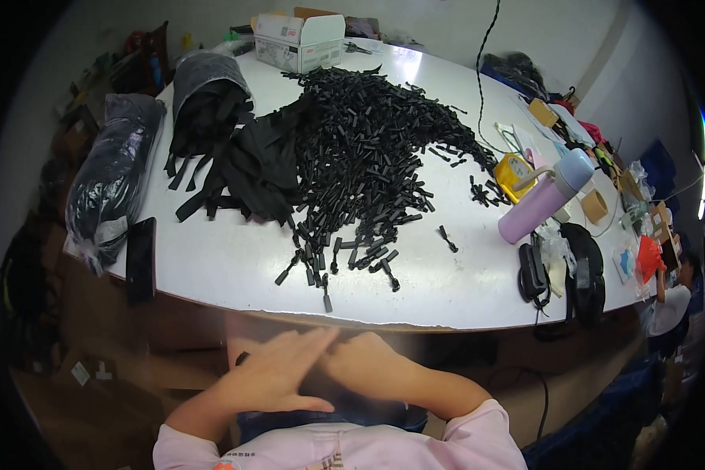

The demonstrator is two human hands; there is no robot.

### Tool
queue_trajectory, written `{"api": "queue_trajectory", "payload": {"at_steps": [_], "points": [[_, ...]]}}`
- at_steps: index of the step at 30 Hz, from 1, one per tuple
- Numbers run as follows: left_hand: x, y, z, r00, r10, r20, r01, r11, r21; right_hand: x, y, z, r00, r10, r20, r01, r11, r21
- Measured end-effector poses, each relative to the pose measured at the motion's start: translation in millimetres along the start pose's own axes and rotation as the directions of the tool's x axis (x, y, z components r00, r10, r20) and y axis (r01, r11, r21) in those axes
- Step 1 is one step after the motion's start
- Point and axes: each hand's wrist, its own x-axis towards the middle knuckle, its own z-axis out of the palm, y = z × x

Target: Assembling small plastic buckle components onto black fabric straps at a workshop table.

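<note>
My left hand is in front of the table's near edge, fingers stretched out and thumb apart, holding nothing. Close beside it and slightly smeared is my right hand; its fingers are largely hidden, so their pose is unclear. Beyond both hands, a big heap of small black pieces that look like zipper pulls covers the middle of the white table. Several loose ones lie toward the near edge. Left of the heap, black fabric strips spill beside an opened plastic bag.
A wrapped black bundle and a dark phone lie at the left edge. At right stand a lavender bottle, a yellow object, and a black pouch. A white box sits at the back; a cord hangs down.
</note>
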Motion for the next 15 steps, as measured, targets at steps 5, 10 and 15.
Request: {"api": "queue_trajectory", "payload": {"at_steps": [5, 10, 15], "points": [[15, -20, 37, 0.936, -0.252, 0.244, 0.346, 0.787, -0.511, -1, -3, -7, 0.993, -0.021, -0.115, 0.0, 0.983, -0.181], [16, -28, 65, 0.93, -0.368, -0.012, 0.269, 0.703, -0.659, -7, 0, -32, 0.975, 0.088, -0.204, -0.121, 0.981, -0.153], [20, -31, 49, 0.906, -0.418, -0.07, 0.003, 0.172, -0.985, -19, 29, -26, 0.573, 0.28, -0.77, -0.102, 0.957, 0.272]]}}
